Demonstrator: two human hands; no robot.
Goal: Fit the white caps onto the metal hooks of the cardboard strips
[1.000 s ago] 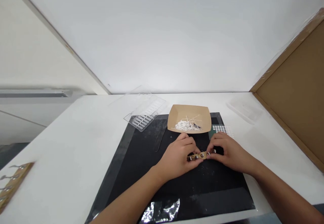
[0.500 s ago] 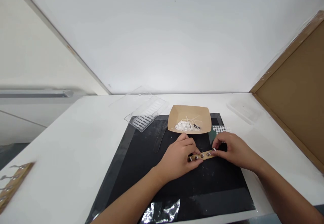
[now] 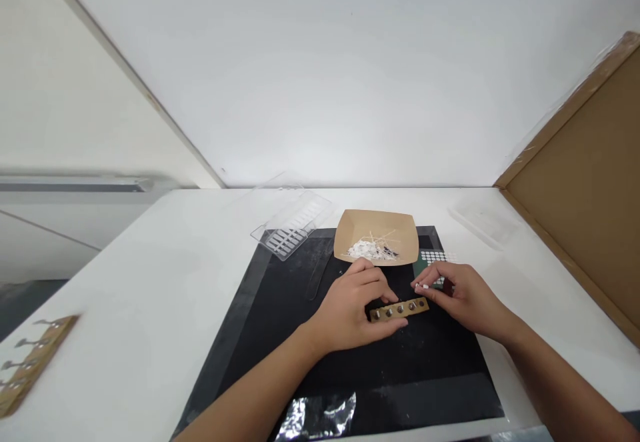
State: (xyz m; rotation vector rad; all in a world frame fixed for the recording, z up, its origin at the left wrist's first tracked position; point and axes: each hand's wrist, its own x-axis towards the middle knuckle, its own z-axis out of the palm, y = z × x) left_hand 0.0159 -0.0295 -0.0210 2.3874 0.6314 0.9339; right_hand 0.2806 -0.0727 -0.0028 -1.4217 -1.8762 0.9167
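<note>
A short tan strip (image 3: 406,309) with a row of small dark, round parts, some with white bits on them, lies on the black mat (image 3: 400,375). Around its left end is my left hand (image 3: 353,309), thumb along the near side and fingers along the far side, spread apart and seemingly not squeezing it. Just beyond the strip's right end, my right hand (image 3: 463,295) pinches a small white piece (image 3: 425,287) between thumb and fingertips. Partly under that hand lies a green card with white dots (image 3: 435,257).
A cardboard tray (image 3: 376,221) holding white scraps and thin sticks stands behind my hands. Left of it are a clear plastic case (image 3: 285,239) and a dark flat tool (image 3: 319,272). Another strip with metal pieces (image 3: 40,359) lies far left; a clear lid (image 3: 485,222), right.
My left fingers have loosened and spread from the strip. My right hand has lifted off the strip's right end, slightly away from it, with the white piece still pinched.
</note>
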